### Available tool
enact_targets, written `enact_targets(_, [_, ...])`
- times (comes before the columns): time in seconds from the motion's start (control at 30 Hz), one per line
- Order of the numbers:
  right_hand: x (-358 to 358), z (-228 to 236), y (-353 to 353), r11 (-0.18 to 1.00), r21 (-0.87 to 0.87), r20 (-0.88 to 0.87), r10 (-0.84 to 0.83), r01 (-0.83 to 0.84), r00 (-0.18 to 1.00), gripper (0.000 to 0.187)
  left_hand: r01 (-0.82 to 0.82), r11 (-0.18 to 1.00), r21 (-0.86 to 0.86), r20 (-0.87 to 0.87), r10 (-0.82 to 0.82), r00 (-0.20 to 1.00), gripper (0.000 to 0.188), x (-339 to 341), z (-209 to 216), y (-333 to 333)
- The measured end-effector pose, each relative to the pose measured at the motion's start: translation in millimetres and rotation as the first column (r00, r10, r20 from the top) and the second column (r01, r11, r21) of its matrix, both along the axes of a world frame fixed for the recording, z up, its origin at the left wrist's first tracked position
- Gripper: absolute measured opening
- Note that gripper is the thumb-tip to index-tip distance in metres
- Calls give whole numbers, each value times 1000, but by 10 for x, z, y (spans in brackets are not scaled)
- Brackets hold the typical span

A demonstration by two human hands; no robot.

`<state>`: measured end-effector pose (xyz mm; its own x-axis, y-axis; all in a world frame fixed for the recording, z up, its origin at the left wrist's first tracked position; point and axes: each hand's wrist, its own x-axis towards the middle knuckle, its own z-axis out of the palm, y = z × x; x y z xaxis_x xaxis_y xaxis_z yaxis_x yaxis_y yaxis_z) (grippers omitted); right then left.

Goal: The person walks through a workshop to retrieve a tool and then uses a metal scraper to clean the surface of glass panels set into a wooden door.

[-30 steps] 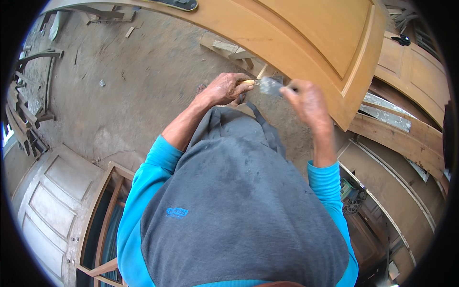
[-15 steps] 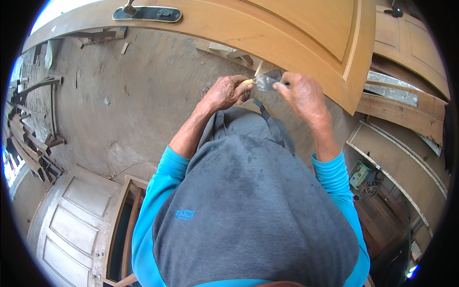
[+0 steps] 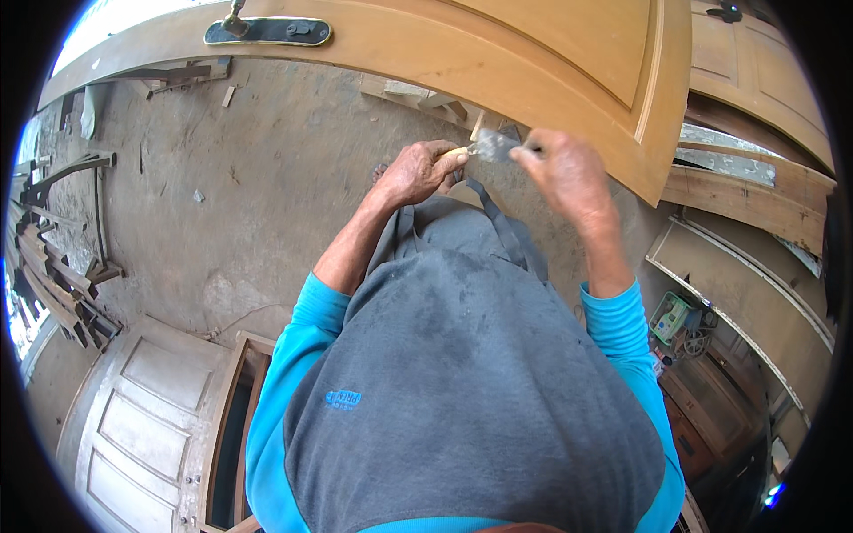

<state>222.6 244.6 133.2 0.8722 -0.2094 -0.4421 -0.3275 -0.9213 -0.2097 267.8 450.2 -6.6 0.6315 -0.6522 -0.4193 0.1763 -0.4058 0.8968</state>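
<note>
My left hand [image 3: 418, 171] is closed around a small tool with a pale yellow handle [image 3: 459, 152], its metal end pointing right. Facing it, my right hand [image 3: 564, 169] pinches a flat grey blade-like piece [image 3: 498, 145], stained whitish and smeared by motion. The grey piece meets or overlaps the metal end of the yellow-handled tool; contact cannot be made out exactly. Both hands are held in front of my body, just below the lower edge of a light-brown wooden door [image 3: 533, 75]. A dark lock plate with a handle [image 3: 268, 31] is fitted on that door.
Wood offcuts [image 3: 67, 284] pile up at the far left. A whitish panelled door [image 3: 151, 417] and a wooden frame [image 3: 227, 417] lie lower left. Planks [image 3: 746, 200] and a long pale panel [image 3: 737, 293] stand at the right. A green-and-white box [image 3: 668, 318] sits below them.
The grey piece has shifted slightly up and left against the yellow-handled tool, and my right hand has risen a little. My left hand keeps its hold almost in place.
</note>
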Motion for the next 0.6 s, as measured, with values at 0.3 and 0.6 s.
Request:
enact_targets(0.3, [-77, -87, -83, 1000, 9, 12, -14, 14, 1000, 30, 106, 991, 85, -62, -101, 993, 50, 26, 77, -20])
enact_targets(0.6, [-154, -157, -105, 994, 63, 134, 83, -92, 987, 30, 96, 992, 77, -83, -90, 992, 48, -26, 49, -22])
